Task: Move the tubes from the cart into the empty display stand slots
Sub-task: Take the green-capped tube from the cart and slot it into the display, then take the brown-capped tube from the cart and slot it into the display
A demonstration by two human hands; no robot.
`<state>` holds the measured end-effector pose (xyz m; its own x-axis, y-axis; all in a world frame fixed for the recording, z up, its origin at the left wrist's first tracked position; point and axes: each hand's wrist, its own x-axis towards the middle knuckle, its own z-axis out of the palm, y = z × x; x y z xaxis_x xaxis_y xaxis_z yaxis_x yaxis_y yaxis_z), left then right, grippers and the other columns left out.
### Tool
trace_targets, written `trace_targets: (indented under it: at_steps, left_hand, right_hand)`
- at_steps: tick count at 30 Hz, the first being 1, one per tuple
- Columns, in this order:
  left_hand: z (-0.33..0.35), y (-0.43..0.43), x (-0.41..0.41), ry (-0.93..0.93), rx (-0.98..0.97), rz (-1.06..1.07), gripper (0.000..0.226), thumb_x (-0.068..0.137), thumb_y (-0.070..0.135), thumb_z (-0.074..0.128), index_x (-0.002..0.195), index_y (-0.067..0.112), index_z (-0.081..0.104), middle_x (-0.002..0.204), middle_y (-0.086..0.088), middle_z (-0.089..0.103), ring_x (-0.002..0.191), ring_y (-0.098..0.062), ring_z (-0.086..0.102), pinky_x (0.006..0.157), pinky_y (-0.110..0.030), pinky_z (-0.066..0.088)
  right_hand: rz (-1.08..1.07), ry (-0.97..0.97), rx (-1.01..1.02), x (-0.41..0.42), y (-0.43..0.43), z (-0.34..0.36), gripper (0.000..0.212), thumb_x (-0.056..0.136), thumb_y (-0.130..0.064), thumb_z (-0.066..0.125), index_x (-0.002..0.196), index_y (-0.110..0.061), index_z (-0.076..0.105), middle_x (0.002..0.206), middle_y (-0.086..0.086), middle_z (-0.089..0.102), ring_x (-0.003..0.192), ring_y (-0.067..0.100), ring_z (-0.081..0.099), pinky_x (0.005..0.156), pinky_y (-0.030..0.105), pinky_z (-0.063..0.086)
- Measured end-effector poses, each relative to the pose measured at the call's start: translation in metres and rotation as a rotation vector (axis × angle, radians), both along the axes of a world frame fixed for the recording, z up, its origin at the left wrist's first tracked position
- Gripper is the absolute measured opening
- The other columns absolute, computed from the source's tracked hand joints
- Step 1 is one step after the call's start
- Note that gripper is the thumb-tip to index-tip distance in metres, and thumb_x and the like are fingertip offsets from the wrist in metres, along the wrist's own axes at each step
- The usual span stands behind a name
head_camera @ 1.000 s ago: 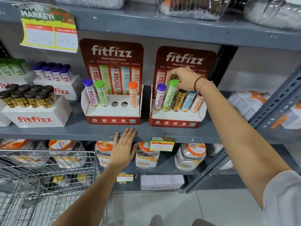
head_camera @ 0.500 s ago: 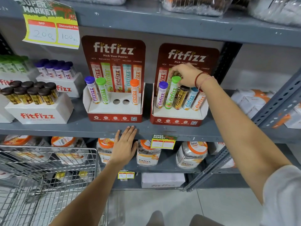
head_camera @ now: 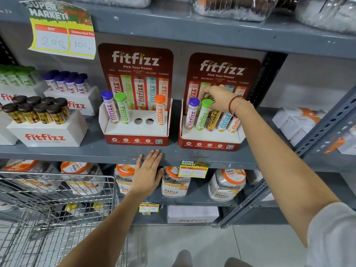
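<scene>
The green plastic cap (head_camera: 207, 103) of a green-labelled tube is pinched by the right hand (head_camera: 218, 97) in the right red cardboard display stand (head_camera: 208, 144). The left hand (head_camera: 147, 173) is laid flat, open and empty, on the grey metal shelf edge (head_camera: 77, 154).

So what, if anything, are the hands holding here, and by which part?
The right hand pinches the green-capped tube by its cap, in the right display stand. The left hand holds nothing; it rests flat on the shelf edge.
</scene>
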<state>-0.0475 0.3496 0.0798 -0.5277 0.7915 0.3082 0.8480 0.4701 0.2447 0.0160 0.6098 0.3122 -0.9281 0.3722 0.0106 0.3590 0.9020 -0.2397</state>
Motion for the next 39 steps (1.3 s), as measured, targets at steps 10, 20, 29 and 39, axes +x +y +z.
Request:
trace_targets:
  at_steps: [10,20,29,39]
  left_hand:
    - [0.029,-0.015,-0.015,-0.08,0.098,0.054,0.037,0.09,0.019,0.053,0.126,0.011,0.049,0.129,-0.011,0.057,0.123,-0.028,0.046,0.105,-0.046,0.032]
    - [0.04,-0.139,-0.031,-0.086,0.189,0.321,0.032,0.085,0.012,0.057,0.115,0.003,0.056,0.115,-0.019,0.062,0.107,-0.037,0.055,0.09,-0.047,0.045]
    - [-0.015,-0.275,0.014,-0.288,0.065,0.741,0.033,0.087,0.011,0.059,0.118,-0.001,0.055,0.118,-0.023,0.06,0.109,-0.041,0.055,0.087,-0.05,0.047]
    - [-0.056,-0.336,0.044,-0.452,-0.066,0.973,0.037,0.092,0.02,0.051,0.126,0.005,0.049,0.126,-0.019,0.057,0.119,-0.036,0.046,0.097,-0.05,0.038]
  right_hand:
    - [0.014,0.346,0.022,0.009,-0.05,-0.007,0.036,0.083,-0.011,0.062,0.119,-0.014,0.054,0.123,0.01,0.058,0.117,0.024,0.051,0.1,0.035,0.04]
    - [0.404,0.209,-0.188,-0.052,-0.204,-0.087,0.029,0.086,-0.014,0.057,0.115,-0.01,0.057,0.118,0.014,0.06,0.114,0.029,0.051,0.098,0.038,0.041]
    - [0.714,-0.196,-0.303,-0.083,-0.347,-0.2,0.028,0.086,-0.007,0.054,0.114,-0.006,0.058,0.116,0.018,0.06,0.108,0.032,0.054,0.091,0.039,0.046]
    - [0.843,-0.663,-0.192,-0.089,-0.434,-0.34,0.025,0.087,-0.009,0.055,0.112,-0.008,0.057,0.114,0.019,0.062,0.101,0.035,0.059,0.086,0.043,0.053]
